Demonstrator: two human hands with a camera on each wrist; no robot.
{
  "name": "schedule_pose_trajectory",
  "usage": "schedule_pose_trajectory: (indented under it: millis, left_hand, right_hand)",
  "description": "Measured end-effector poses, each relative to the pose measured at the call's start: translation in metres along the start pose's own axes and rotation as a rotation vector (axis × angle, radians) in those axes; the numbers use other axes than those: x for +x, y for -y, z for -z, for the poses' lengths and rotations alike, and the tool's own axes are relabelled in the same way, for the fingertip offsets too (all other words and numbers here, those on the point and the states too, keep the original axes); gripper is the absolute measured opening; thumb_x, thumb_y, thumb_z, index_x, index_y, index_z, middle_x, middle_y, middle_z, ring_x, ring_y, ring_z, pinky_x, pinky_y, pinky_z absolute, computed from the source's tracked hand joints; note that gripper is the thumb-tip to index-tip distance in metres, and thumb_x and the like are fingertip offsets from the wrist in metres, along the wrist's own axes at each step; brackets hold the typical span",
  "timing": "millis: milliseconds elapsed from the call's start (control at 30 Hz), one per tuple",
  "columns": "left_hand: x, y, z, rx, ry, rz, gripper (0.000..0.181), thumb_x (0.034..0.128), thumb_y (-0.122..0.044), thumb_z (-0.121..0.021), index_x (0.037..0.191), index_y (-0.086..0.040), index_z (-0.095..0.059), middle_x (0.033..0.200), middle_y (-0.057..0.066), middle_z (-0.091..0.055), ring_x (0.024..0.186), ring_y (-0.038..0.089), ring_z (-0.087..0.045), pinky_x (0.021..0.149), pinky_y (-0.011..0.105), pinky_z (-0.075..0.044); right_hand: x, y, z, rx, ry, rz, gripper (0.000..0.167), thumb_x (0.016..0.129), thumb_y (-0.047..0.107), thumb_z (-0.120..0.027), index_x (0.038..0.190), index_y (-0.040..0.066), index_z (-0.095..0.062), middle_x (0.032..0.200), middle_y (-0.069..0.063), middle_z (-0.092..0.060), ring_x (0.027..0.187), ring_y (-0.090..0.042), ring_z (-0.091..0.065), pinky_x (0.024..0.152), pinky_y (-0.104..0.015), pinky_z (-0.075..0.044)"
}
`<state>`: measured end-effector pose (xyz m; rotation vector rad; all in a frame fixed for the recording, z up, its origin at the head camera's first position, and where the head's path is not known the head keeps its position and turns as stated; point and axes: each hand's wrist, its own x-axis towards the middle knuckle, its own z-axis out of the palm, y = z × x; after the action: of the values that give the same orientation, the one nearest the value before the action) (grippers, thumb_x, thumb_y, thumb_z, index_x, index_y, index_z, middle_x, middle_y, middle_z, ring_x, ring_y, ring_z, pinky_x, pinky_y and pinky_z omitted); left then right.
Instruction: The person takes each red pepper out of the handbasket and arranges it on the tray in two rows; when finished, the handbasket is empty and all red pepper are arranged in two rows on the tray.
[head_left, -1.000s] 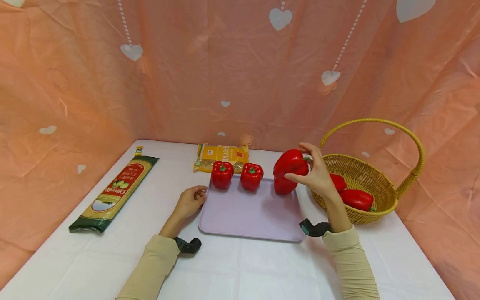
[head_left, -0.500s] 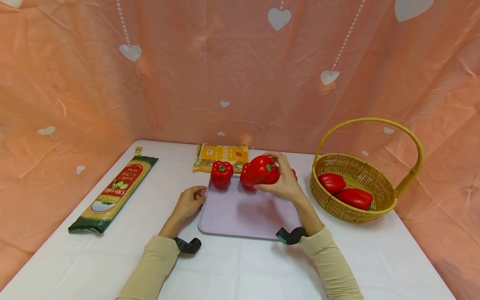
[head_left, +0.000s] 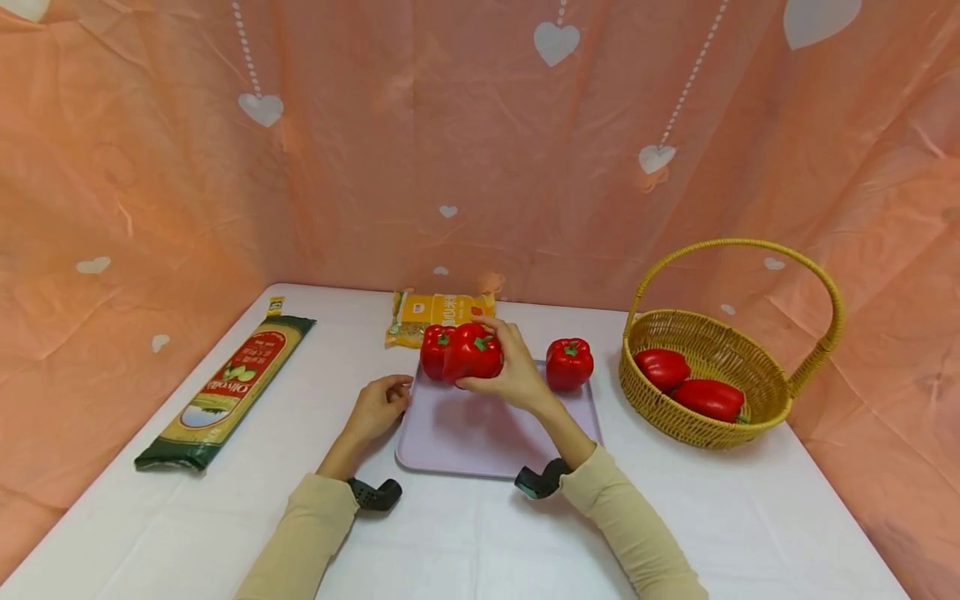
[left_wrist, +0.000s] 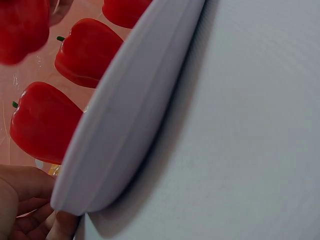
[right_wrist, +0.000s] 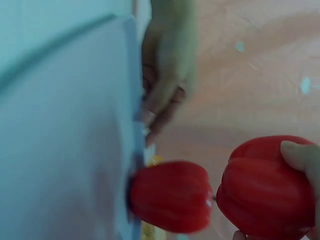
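Note:
A red bell pepper is gripped by my right hand between thumb and fingers, over the back left of the lilac tray. It partly covers the tray's left pepper. The middle pepper, behind the right hand in the head view, shows in the left wrist view. At the tray's back right stands another pepper. My left hand holds the tray's left edge with bent fingers.
A wicker basket with a tall handle stands on the right, two red peppers inside. Behind the tray lies a yellow grain packet. A long green and gold packet lies at the left. A pink curtain hangs behind the table.
My right hand has carried its pepper leftward from the tray's right side, past the middle pepper, towards the left one. The left hand has stayed at the tray's edge.

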<state>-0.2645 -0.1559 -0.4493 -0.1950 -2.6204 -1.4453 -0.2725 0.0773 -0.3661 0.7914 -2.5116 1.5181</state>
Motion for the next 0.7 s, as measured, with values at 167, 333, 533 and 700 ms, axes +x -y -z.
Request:
schedule_pose_trajectory:
  millis: [167,333,533,700]
  left_hand:
    - [0.000,0.000,0.001,0.009,0.005,0.002,0.030,0.0809,0.003,-0.058,0.111,0.009,-0.060,0.081,0.011,-0.061,0.064,0.013,-0.050,0.054,0.021,-0.042]
    - [0.000,0.000,0.001,0.000,0.013,0.029,0.030,0.0823,0.004,-0.057,0.112,0.009,-0.059,0.082,0.013,-0.060,0.066,0.015,-0.051,0.055,0.021,-0.044]
    - [0.000,-0.001,0.002,0.001,0.012,0.036,0.031,0.0826,0.004,-0.057,0.113,0.010,-0.059,0.084,0.013,-0.061,0.066,0.015,-0.052,0.055,0.022,-0.045]
    - [0.000,-0.001,0.001,0.010,0.008,0.027,0.031,0.0818,0.004,-0.057,0.112,0.009,-0.059,0.083,0.013,-0.061,0.065,0.014,-0.051,0.054,0.021,-0.044]
  right_hand:
    - [0.003,-0.013,-0.021,-0.080,0.006,0.027,0.082,0.065,0.023,-0.083,0.134,0.019,-0.038,0.129,-0.008,-0.042,0.120,-0.025,-0.041,0.092,-0.047,-0.045]
    - [0.001,-0.017,-0.036,-0.134,0.052,0.037,0.080,0.066,0.023,-0.084,0.131,0.016,-0.039,0.128,-0.013,-0.041,0.120,-0.028,-0.042,0.096,-0.049,-0.042]
    - [-0.001,-0.019,-0.048,-0.169,0.084,0.000,0.079,0.065,0.026,-0.084,0.130,0.017,-0.040,0.120,-0.015,-0.041,0.115,-0.031,-0.046,0.094,-0.049,-0.043]
    - [-0.001,-0.023,-0.052,-0.189,0.081,-0.021,0.078,0.065,0.026,-0.084,0.130,0.019,-0.041,0.117,-0.014,-0.041,0.114,-0.030,-0.047,0.094,-0.048,-0.043]
